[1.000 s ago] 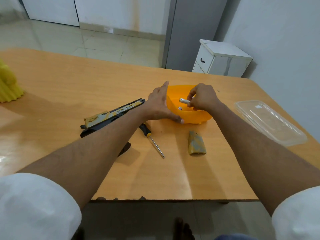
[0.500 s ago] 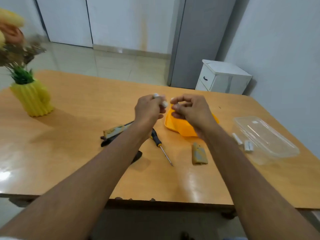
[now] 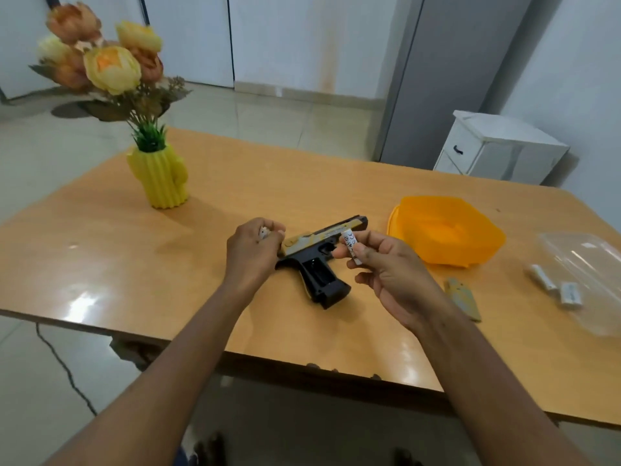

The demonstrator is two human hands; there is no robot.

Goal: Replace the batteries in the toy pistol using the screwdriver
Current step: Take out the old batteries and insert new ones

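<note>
Gripping a small white item, probably a battery, the left hand (image 3: 252, 250) has come away from the orange bowl (image 3: 447, 230). Between the hands, the toy pistol (image 3: 319, 257) lies on the table (image 3: 100, 264), grip compartment open. The right hand (image 3: 379, 264) now pinches a fresh battery (image 3: 351, 247), so insertion can begin. No screwdriver is visible.

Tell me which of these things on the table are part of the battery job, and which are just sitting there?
Part of the job:
- toy pistol, grip compartment open
- battery pinched in the right hand
- small white item, likely a battery, in the left hand
- battery cover
- two loose batteries
- orange bowl

Just lying about:
- yellow vase of flowers
- clear plastic lid
</note>
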